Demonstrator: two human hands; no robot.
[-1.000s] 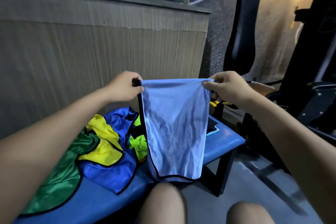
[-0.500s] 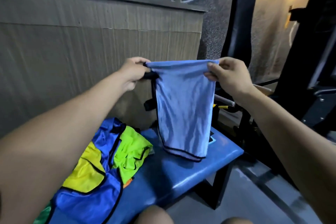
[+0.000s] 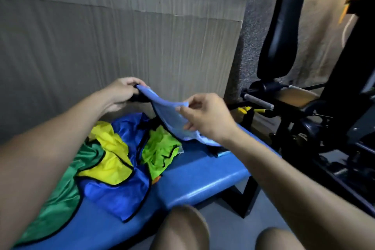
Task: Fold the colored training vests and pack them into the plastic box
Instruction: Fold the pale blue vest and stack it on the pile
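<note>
Pinching light blue vest (image 3: 170,116) by top edge: left hand (image 3: 123,93) and right hand (image 3: 207,116), above blue bench (image 3: 203,174); loose coloured vests (image 3: 113,160) heaped alongside.

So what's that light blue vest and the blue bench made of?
Light blue vest: thin soft fabric, probably polyester, since it sags between the left hand and right hand. Blue bench: looks like smooth vinyl padding, with a slight sheen along its rounded edge.

Both arms stretched out in front, left hand (image 3: 123,92) curled tight with its fingers (image 3: 136,83) pinching up top, right hand (image 3: 207,116) a bit lower and closer, thumb and fingers pinched together, bare knees poking in below.
</note>
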